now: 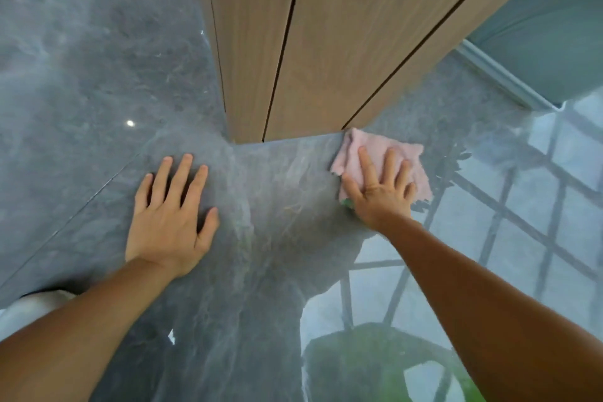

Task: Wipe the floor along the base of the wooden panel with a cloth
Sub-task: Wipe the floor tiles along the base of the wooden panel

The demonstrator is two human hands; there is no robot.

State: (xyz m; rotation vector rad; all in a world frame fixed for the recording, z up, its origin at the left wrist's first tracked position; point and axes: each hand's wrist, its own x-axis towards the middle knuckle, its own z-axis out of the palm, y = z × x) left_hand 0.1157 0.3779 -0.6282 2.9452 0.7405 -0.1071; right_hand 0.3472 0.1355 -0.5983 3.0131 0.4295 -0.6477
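Observation:
A pink cloth (365, 148) lies flat on the glossy grey marble floor (287, 192), its far corner touching the right end of the wooden panel's base. My right hand (380, 188) presses down on the cloth with fingers spread. The wooden panel (313, 52) rises ahead, split by dark vertical grooves, and its base edge runs left from the cloth. My left hand (171, 215) rests palm-down on the bare floor, left of the panel's base, fingers apart and holding nothing.
A pale teal wall with a light skirting (509, 75) runs at the right. The polished floor mirrors a window grid at the right and green foliage at the bottom. A white fabric patch (36, 307) shows at the lower left edge.

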